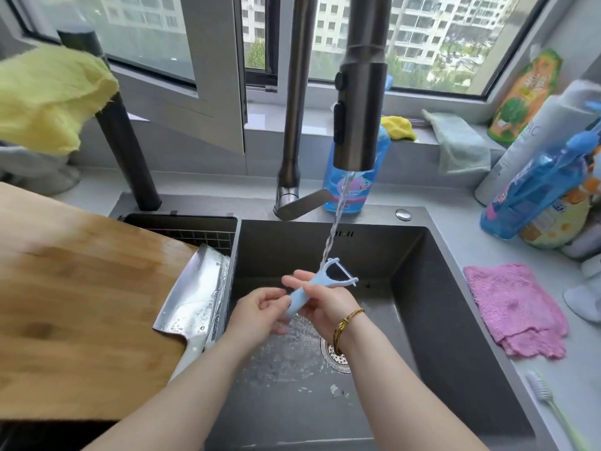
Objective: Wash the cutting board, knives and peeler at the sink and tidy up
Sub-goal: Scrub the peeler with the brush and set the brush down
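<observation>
one peeler, one cleaver, one board seen; peeler gripped by curled fingers of left hand and right hand under tap stream

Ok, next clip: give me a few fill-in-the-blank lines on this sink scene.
The left hand and right hand hold a light-blue ____ under the running faucet.
The cleaver lies at the right edge of the wooden ____.
The cloth on the counter right of the sink is ____.
Missing: peeler; cutting board; pink.

Blue peeler tilted blade-up, wet; steel cleaver beside wooden cutting board.
</observation>
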The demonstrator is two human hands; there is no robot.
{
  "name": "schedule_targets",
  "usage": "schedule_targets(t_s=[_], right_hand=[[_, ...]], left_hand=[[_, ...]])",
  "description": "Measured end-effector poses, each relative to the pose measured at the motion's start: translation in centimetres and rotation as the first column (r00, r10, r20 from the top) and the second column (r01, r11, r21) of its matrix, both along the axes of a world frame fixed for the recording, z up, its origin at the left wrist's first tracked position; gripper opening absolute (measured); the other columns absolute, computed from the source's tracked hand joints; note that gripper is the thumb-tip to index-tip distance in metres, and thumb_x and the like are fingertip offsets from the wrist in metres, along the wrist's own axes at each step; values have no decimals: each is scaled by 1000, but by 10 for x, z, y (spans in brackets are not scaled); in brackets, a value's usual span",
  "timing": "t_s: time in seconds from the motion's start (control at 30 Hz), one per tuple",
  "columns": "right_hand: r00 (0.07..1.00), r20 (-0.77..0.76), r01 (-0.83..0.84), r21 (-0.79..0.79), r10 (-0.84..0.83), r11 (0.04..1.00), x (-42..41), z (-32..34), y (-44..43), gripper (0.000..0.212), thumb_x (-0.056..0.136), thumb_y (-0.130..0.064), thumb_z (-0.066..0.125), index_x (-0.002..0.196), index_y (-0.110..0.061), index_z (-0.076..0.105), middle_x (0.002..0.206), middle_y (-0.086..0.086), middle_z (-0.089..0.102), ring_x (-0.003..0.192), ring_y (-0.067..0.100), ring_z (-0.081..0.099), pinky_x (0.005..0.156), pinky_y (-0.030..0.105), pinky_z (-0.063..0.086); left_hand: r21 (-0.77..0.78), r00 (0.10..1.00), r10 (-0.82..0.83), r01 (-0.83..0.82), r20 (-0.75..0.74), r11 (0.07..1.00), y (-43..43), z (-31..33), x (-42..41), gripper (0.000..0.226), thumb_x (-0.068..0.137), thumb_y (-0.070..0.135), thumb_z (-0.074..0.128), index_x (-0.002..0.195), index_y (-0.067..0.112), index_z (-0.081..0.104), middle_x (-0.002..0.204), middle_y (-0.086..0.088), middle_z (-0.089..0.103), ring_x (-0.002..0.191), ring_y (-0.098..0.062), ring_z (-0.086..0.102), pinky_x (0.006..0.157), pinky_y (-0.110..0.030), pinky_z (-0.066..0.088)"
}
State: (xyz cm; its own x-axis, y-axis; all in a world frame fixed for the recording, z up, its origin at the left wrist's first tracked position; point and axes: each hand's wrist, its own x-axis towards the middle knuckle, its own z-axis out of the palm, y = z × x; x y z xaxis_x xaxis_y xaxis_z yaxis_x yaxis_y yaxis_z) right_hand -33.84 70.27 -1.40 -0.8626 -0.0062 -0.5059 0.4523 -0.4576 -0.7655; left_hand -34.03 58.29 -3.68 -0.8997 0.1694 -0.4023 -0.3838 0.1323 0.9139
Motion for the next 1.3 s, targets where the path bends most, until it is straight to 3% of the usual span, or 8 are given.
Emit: schedule_targets(t_s=[0.13, 0.3, 0.6, 0.7, 0.83, 0.9, 1.1, 1.3], right_hand=[[997, 59, 55, -6, -55, 998, 6, -2, 0, 13, 96, -6, 41, 92, -5, 54, 88, 8, 64, 75, 17, 61, 55, 19, 54], [987, 149, -103, 285, 62, 953, 9, -5, -6, 15, 95, -18, 47, 87, -8, 54, 80, 6, 60, 65, 11, 57, 49, 16, 48], [977, 124, -197, 207, 173, 958, 17, -4, -43, 15, 94, -15, 48, 97, -4, 57, 78, 6, 58, 60, 12, 50, 53, 16, 48], [972, 61, -231, 436, 227, 870, 19, -10, -59, 12, 93, -13, 49, 90, -9, 60, 92, 11, 64, 72, 12, 55, 69, 20, 52], [899, 0, -317, 690, 438, 650, 29, -11, -80, 28, 94, -14, 46, 120, -10, 56, 107, 0, 58, 97, 9, 51, 86, 20, 40], [877, -9, -324, 726, 480, 606, 32, -11, -86, 29, 95, -13, 45, 122, -10, 55, 107, -2, 57, 98, 8, 49, 85, 18, 37], [887, -9, -269, 803, 461, 533, 37, -15, -93, 29, 95, -15, 45, 121, -11, 58, 122, 4, 60, 107, 13, 52, 91, 23, 38], [910, -17, -223, 822, 415, 524, 41, -15, -99, 29, 95, -12, 43, 119, -10, 59, 119, 5, 61, 100, 10, 50, 89, 22, 38]], left_hand=[[9, 998, -36, 36, 43, 999, 0, 3, -1, 9, 88, 9, 58, 82, 15, 60, 68, -1, 56, 52, -8, 47, 42, -12, 41], [-60, 999, 50, -51, -22, 997, -7, 3, 6, 13, 85, 7, 62, 79, 19, 58, 75, 0, 59, 68, -11, 55, 59, -20, 44], [-60, 913, 286, -316, -292, 947, -95, 33, 17, 33, 78, -4, 66, 70, 28, 64, 64, 10, 64, 64, -10, 55, 63, -18, 48], [-146, 884, 265, -342, -385, 928, -133, 44, 29, 36, 77, -3, 68, 68, 31, 64, 54, 17, 62, 55, 0, 54, 56, -6, 43], [-352, 923, -6, -141, -385, 925, -175, 78, 37, 31, 79, -1, 66, 69, 29, 64, 53, 19, 61, 52, 9, 52, 54, -3, 40], [-519, 923, -201, 3, -327, 855, -192, 94, 41, 31, 79, 5, 68, 67, 34, 64, 57, 18, 61, 54, 9, 51, 55, -5, 40], [-840, 744, -660, 421, 102, 344, -200, 97, 50, 18, 85, 20, 61, 99, 28, 70, 90, 16, 58, 75, 2, 49, 74, -18, 43], [-855, 679, -718, 456, 154, 248, -187, 65, 42, 20, 86, 19, 59, 103, 25, 69, 89, 11, 52, 82, -7, 46, 60, -12, 35]])
